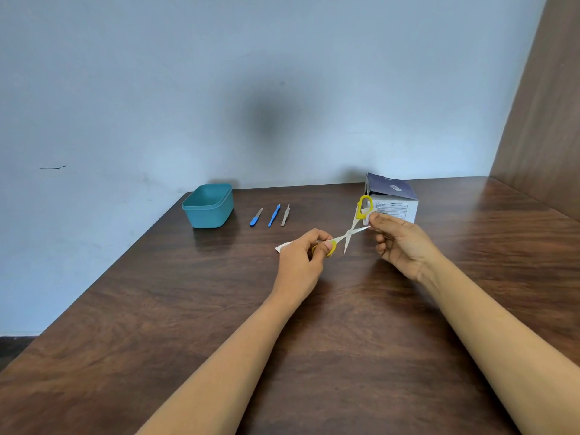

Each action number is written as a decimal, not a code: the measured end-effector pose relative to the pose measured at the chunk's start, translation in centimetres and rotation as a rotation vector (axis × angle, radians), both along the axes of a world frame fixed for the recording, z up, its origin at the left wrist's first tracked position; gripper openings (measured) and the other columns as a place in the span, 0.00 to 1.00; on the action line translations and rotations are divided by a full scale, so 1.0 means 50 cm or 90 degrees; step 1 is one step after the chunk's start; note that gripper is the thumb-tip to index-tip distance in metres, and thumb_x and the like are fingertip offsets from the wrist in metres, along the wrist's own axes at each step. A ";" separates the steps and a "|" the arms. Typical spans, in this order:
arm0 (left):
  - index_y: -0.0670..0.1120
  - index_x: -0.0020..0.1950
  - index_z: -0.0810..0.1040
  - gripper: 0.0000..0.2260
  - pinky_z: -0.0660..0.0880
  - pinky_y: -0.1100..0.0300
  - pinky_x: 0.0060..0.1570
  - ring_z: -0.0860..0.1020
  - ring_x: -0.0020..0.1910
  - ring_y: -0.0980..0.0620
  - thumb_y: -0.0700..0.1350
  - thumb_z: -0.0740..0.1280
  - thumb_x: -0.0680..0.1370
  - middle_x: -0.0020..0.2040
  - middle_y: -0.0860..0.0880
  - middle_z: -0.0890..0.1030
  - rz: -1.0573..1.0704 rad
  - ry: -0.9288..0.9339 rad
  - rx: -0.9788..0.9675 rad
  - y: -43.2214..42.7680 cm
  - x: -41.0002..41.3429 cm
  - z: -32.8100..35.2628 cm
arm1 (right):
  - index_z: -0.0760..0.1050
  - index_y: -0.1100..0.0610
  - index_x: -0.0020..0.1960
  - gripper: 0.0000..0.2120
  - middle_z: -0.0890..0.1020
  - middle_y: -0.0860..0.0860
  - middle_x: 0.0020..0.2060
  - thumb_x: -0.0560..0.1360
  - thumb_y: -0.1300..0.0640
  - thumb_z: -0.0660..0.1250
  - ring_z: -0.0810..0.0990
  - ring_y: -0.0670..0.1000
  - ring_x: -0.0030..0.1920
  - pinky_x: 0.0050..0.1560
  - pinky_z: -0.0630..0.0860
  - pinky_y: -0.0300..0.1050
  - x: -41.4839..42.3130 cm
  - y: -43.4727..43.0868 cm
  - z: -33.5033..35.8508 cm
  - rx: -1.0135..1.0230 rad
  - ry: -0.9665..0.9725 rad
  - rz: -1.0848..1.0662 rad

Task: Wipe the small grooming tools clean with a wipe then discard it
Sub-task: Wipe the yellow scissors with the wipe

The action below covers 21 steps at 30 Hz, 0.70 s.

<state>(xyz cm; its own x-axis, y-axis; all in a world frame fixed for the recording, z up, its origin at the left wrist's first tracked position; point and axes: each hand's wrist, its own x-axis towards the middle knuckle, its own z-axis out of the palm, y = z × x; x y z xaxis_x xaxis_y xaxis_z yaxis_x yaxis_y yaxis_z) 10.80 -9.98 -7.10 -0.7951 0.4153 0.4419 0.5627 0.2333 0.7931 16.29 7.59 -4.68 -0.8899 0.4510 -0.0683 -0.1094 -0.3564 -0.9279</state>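
Observation:
Small scissors with yellow handles are spread wide above the wooden table. My left hand grips the lower yellow loop. My right hand pinches a white wipe against the scissors near the upper yellow loop. Further left, three tools lie side by side on the table: a blue-handled file, a blue tool and a metal tweezers. A white scrap shows just beyond my left hand.
A teal plastic tub stands open at the back left, near the table's edge. A dark-topped white box sits behind the scissors by the wall. A brown panel rises on the right.

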 end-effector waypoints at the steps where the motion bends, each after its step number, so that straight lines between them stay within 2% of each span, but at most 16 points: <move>1: 0.45 0.44 0.80 0.05 0.64 0.68 0.32 0.65 0.30 0.57 0.43 0.65 0.78 0.37 0.38 0.79 -0.002 0.004 -0.003 0.000 0.000 0.000 | 0.79 0.54 0.40 0.04 0.80 0.43 0.30 0.74 0.59 0.69 0.68 0.40 0.26 0.26 0.65 0.30 0.000 0.000 0.000 0.000 0.001 0.000; 8: 0.44 0.46 0.79 0.05 0.63 0.68 0.30 0.65 0.30 0.56 0.42 0.64 0.79 0.36 0.36 0.77 -0.014 0.021 -0.021 -0.003 0.000 0.004 | 0.80 0.55 0.41 0.05 0.82 0.45 0.33 0.75 0.59 0.67 0.68 0.41 0.27 0.28 0.66 0.30 0.000 -0.003 0.002 -0.007 0.050 0.011; 11: 0.46 0.47 0.80 0.05 0.64 0.68 0.31 0.66 0.30 0.57 0.43 0.64 0.79 0.38 0.39 0.79 0.002 -0.016 0.005 -0.001 0.000 0.002 | 0.79 0.55 0.41 0.06 0.81 0.44 0.32 0.76 0.60 0.66 0.68 0.42 0.29 0.28 0.66 0.31 0.000 -0.007 0.006 0.013 0.076 0.014; 13: 0.48 0.46 0.79 0.04 0.68 0.67 0.34 0.69 0.32 0.57 0.45 0.65 0.79 0.39 0.43 0.81 0.019 -0.090 0.069 0.004 -0.002 -0.002 | 0.79 0.54 0.40 0.09 0.80 0.44 0.32 0.77 0.60 0.65 0.69 0.42 0.30 0.29 0.66 0.32 0.000 -0.009 0.008 0.028 0.095 0.017; 16: 0.45 0.47 0.76 0.03 0.77 0.63 0.38 0.76 0.34 0.54 0.44 0.66 0.79 0.38 0.48 0.81 0.000 -0.272 0.245 0.007 0.001 0.003 | 0.80 0.53 0.35 0.13 0.79 0.45 0.32 0.77 0.60 0.64 0.69 0.43 0.31 0.30 0.65 0.33 -0.001 -0.010 0.009 0.038 0.112 0.017; 19: 0.41 0.50 0.76 0.03 0.81 0.60 0.41 0.83 0.37 0.51 0.40 0.65 0.79 0.40 0.46 0.82 -0.064 -0.398 0.407 0.004 0.004 0.015 | 0.78 0.54 0.38 0.10 0.79 0.45 0.31 0.77 0.61 0.64 0.69 0.44 0.32 0.31 0.66 0.34 -0.001 -0.012 0.006 0.059 0.114 0.032; 21: 0.39 0.51 0.76 0.04 0.82 0.60 0.42 0.84 0.39 0.50 0.39 0.65 0.79 0.43 0.42 0.82 -0.087 -0.405 0.431 0.001 0.004 0.019 | 0.79 0.53 0.37 0.11 0.79 0.45 0.32 0.77 0.61 0.64 0.69 0.44 0.32 0.31 0.66 0.34 0.000 -0.012 0.006 0.062 0.114 0.039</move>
<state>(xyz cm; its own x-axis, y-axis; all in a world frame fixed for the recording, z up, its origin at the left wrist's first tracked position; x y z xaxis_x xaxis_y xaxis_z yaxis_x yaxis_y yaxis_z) 11.03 -9.93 -6.13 -0.9336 0.3366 0.1229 -0.0345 -0.4259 0.9041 16.27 7.00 -4.39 -0.9101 0.3921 0.1343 -0.2560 -0.2771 -0.9261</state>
